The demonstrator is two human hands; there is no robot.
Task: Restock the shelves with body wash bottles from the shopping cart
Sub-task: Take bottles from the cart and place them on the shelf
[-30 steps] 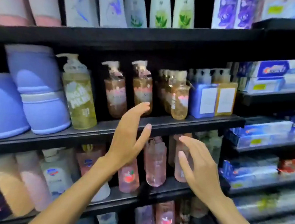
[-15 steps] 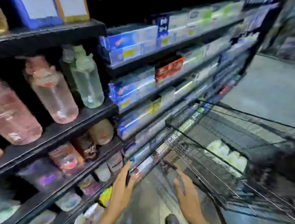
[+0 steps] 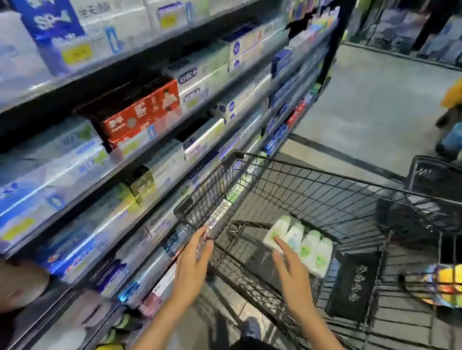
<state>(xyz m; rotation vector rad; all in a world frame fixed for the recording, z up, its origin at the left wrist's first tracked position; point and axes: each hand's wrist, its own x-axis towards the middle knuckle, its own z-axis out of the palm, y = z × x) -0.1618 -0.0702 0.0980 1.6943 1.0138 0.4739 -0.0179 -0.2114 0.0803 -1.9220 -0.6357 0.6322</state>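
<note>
Hands: left hand (image 3: 192, 266) and right hand (image 3: 293, 278) both spread, empty, over the cart (image 3: 322, 174).
Cart: four pale bottles (image 3: 306, 244), apparently lying flat.
Shelves (image 3: 155, 137): boxed goods.

your right hand (image 3: 293, 275) covers the near corner of the row of white body wash bottles with green labels (image 3: 306, 244), whose print is too blurred to read. the black wire shopping cart (image 3: 293, 180) runs off the right edge. the stacked toothpaste boxes (image 3: 43, 169) at left are motion-smeared.
</note>
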